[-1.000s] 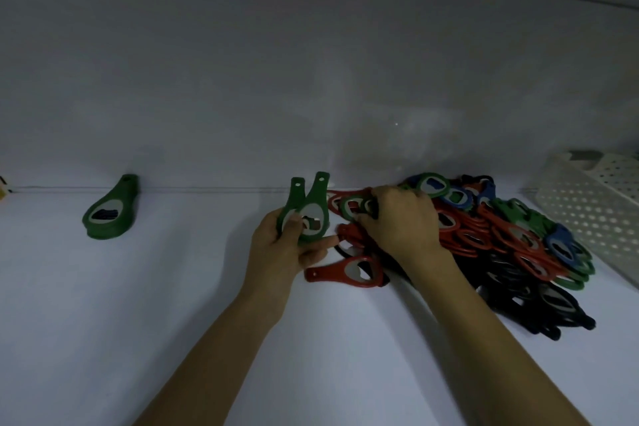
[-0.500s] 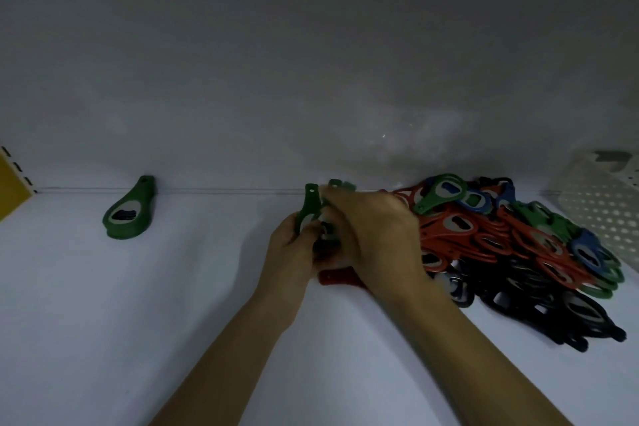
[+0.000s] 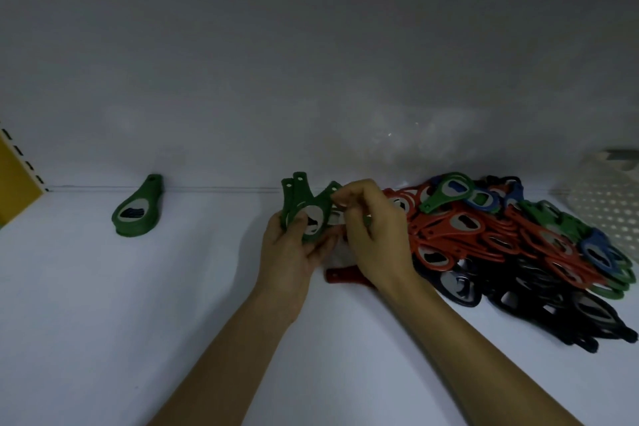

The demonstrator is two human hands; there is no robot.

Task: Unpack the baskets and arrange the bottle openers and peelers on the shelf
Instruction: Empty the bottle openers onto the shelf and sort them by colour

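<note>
Left hand (image 3: pixel 290 252) grips three green openers (image 3: pixel 313 218), right hand (image 3: pixel 373 235) pinching one's handle; one green stack (image 3: pixel 136 214) sits well apart.

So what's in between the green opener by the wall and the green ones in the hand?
Nothing: the head view shows only bare white shelf between the lone green opener and the green openers the left hand holds.

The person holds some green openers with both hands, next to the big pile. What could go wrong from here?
The bunch of green openers is fanned out, not aligned, in the left hand while the right hand pinches one handle; one might slip out. The right wrist lies over a red opener beside the loose pile, so pulling back could drag pieces along.
</note>
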